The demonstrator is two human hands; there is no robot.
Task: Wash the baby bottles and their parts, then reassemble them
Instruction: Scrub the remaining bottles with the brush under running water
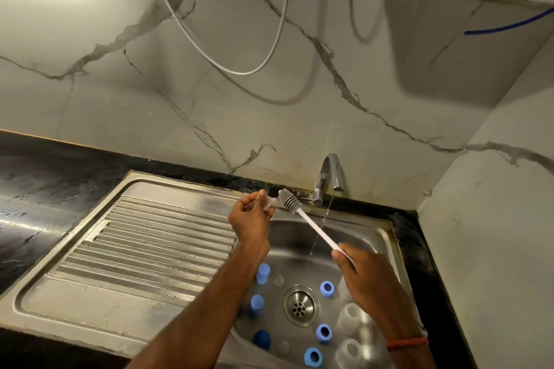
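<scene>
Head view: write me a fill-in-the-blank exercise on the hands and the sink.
The right hand holds the brush by its white ____.
The small clear part is pinched by the ____.
Three blue rings lie in the sink near its ____.
Missing words: handle; left hand; drain.

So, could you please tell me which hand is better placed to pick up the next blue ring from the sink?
Probably the right hand: it sits over the sink beside a blue ring, though its grip holds the brush. The left hand is up near the tap, pinching a clear part.
</scene>
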